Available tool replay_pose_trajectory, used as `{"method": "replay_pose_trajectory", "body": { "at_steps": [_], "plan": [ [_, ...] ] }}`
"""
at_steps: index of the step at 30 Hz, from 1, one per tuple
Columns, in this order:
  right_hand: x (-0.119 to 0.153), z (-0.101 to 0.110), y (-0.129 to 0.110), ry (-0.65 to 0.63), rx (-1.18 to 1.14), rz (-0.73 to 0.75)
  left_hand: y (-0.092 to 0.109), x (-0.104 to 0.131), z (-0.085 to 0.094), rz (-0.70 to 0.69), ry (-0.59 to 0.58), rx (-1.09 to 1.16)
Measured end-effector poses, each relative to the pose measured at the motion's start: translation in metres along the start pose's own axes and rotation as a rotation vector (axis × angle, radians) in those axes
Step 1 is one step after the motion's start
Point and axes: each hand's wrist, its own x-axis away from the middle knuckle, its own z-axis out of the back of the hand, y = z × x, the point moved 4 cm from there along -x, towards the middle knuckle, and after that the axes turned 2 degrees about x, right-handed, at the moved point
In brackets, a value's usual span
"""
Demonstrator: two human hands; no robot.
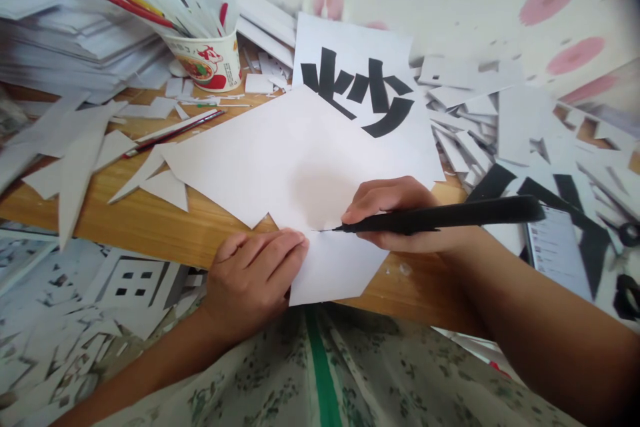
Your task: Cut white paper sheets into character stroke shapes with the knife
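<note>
A large white card [255, 153] with angular edges lies on the wooden table [205, 230] in front of me. My left hand [257, 270] is closed on its near edge, fingers together on top; the thumb is hidden. In my right hand [400, 197] is a black pen [465, 212], its tip touching the card just right of my left fingertips. A short dark mark shows at the tip. I cannot tell whether the lower white part [335, 270] is a separate piece. Behind, partly covered, is a white sheet [350, 33] bearing bold black brush-like strokes.
A paper cup [215, 63] holding pens and strips stands back left, near a pencil [183, 130] and pointed white offcuts [85, 160]. On the right are more scraps [465, 107], black cut shapes [565, 207], a phone [560, 250] and scissors [627, 233]. Stacked boards [65, 33] fill the far left.
</note>
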Motion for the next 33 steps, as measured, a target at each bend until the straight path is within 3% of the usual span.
{"method": "replay_pose_trajectory", "body": {
  "at_steps": [27,30,33],
  "plan": [
    [0.017,0.007,-0.012,0.047,0.088,-0.053,-0.001,-0.004,0.004,-0.003,-0.023,0.028],
    [0.018,0.01,-0.017,0.096,0.082,-0.04,0.0,-0.004,0.003,-0.007,-0.022,0.032],
    [0.021,0.012,-0.025,0.256,0.055,0.003,0.0,-0.002,0.002,-0.003,-0.008,0.03]
  ]
}}
